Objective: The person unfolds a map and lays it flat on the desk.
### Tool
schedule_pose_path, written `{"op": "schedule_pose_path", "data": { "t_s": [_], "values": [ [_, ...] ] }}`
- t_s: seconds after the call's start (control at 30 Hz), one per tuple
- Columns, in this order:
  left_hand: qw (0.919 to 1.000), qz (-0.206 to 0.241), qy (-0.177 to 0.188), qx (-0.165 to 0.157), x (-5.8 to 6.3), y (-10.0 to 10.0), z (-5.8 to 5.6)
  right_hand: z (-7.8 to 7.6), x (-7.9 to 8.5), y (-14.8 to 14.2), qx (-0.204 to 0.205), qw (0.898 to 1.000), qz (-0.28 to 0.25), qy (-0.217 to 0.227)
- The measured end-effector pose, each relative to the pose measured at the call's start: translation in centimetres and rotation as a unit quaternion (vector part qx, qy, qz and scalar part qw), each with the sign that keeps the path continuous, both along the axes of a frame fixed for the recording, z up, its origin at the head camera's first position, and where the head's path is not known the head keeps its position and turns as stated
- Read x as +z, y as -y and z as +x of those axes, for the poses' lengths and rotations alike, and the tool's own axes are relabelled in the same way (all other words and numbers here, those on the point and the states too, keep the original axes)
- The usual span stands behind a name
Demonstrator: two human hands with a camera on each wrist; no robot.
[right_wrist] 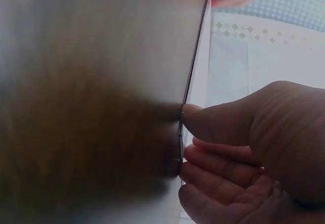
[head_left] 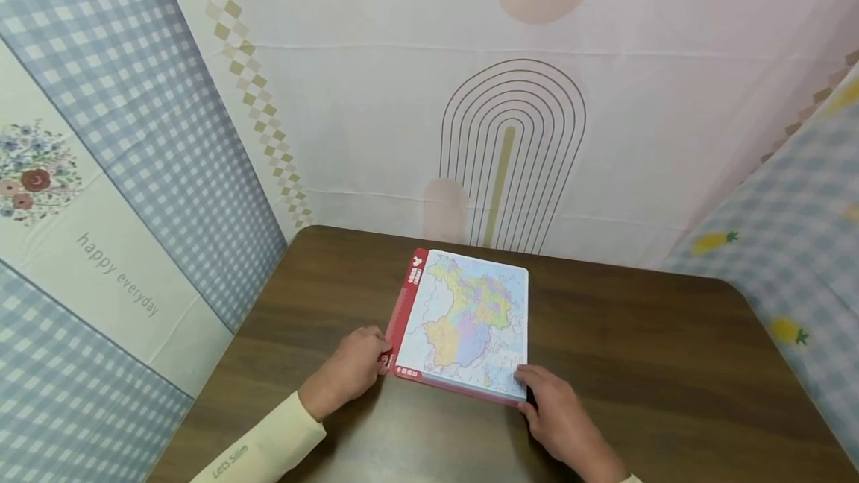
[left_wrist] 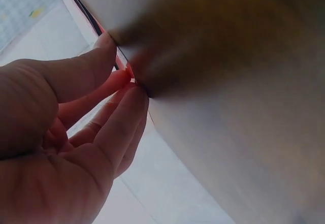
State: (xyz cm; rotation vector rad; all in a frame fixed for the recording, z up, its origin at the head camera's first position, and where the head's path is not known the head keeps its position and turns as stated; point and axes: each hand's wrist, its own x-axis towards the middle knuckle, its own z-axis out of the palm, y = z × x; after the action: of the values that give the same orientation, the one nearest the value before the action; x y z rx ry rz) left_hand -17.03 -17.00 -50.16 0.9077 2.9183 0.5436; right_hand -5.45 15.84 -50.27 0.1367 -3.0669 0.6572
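Observation:
A flat rectangular map (head_left: 463, 319) with pastel-coloured regions lies on the brown table (head_left: 637, 364). A red strip (head_left: 400, 315) with white lettering runs down its left side, and more red shows along its near edge. At the near left corner, my left hand (head_left: 350, 365) pinches the red edge between thumb and fingers. My right hand (head_left: 560, 412) holds the near right corner, a finger over the top and the thumb at the near edge. In the right wrist view, that thumb and the fingers (right_wrist: 218, 176) meet at the thin edge.
A white cloth (head_left: 349, 118) with printed arches hangs behind the table's far edge. Blue checked cloth (head_left: 154, 133) covers the left side, and another checked cloth (head_left: 805, 229) with pineapples hangs at the right.

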Motion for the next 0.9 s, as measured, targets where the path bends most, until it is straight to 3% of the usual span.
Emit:
{"op": "schedule_pose_path", "data": {
  "t_s": [0.23,0.47,0.73,0.9],
  "values": [
    [0.9996,0.014,0.017,0.019,0.1,-0.3,0.5,-0.8,0.1,-1.2,0.012,1.000,0.013,-0.015],
    [0.9996,0.027,0.002,-0.001,0.1,-0.4,1.2,-1.6,-0.2,-2.7,0.035,0.998,0.017,-0.041],
    [0.9995,0.026,0.012,-0.012,0.0,-0.4,2.0,-2.6,-1.0,-4.1,0.069,0.993,0.029,-0.087],
    [0.9992,0.036,0.017,-0.008,-0.1,-0.4,2.1,-2.5,-0.8,-4.2,0.069,0.994,0.031,-0.080]
  ]
}}
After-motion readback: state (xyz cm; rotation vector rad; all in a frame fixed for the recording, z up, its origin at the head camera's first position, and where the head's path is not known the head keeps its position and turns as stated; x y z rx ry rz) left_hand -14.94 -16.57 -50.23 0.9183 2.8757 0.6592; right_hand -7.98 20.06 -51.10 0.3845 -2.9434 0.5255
